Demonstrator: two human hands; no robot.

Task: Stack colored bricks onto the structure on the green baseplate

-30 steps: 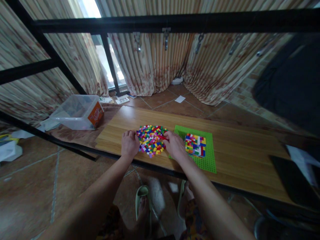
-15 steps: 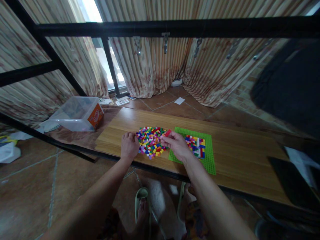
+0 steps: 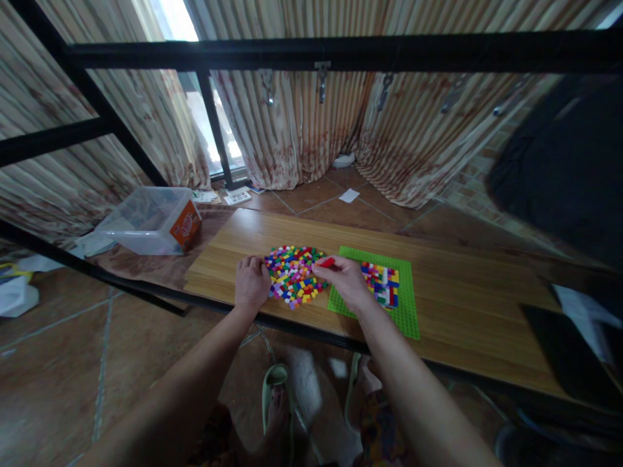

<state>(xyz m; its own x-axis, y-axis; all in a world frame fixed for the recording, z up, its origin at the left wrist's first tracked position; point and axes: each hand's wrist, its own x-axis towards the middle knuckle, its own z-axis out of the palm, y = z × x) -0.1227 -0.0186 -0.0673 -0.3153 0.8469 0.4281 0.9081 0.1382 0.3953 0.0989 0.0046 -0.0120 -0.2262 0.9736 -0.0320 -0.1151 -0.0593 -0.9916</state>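
Note:
A pile of small coloured bricks (image 3: 293, 272) lies on a wooden board (image 3: 462, 298). To its right is a green baseplate (image 3: 406, 311) carrying a block of stacked multicoloured bricks (image 3: 382, 283). My left hand (image 3: 250, 283) rests on the board with fingers curled, touching the pile's left edge. My right hand (image 3: 346, 280) hovers between pile and baseplate, pinching a red brick (image 3: 326, 263) in its fingertips.
A clear plastic bin (image 3: 146, 220) with an orange label stands left of the board. A black metal frame (image 3: 311, 52) crosses above. A dark flat object (image 3: 569, 350) lies at the board's right end. Curtains hang behind; my feet in sandals (image 3: 277, 389) are below.
My right hand lifted a red brick out of the pile and now holds it raised at the pile's right edge. My left hand stayed in place.

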